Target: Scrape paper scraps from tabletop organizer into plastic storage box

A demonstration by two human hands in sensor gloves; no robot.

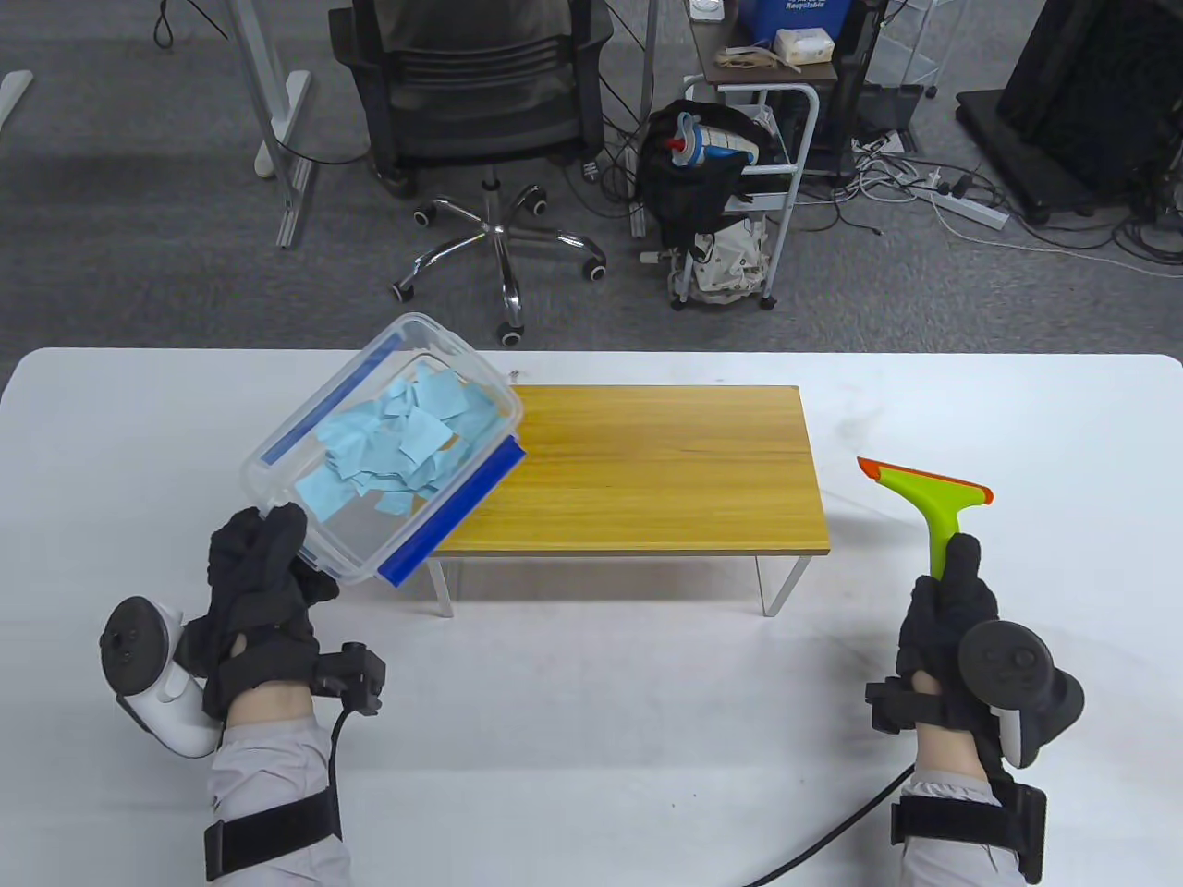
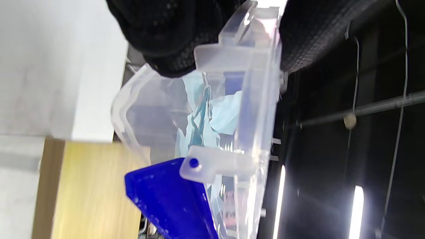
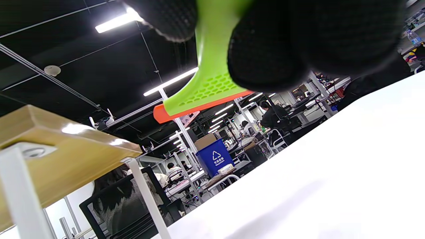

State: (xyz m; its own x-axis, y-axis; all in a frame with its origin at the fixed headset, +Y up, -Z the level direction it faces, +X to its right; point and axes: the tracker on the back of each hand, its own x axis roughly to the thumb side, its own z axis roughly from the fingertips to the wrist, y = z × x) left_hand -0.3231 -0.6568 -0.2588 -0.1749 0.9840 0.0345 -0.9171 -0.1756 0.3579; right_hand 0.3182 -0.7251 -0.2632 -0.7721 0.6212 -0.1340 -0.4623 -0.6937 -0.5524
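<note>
My left hand grips the near corner of a clear plastic storage box with blue latches, tilted at the left end of the wooden tabletop organizer. Several light blue paper scraps lie inside the box. In the left wrist view my fingers pinch the box rim, with scraps behind the wall. My right hand holds a green scraper with an orange blade, off to the right of the organizer above the table. The scraper shows in the right wrist view too.
The organizer stands on white legs on a white table. Its wooden top shows no scraps. An office chair and a cart stand on the floor beyond the table's far edge.
</note>
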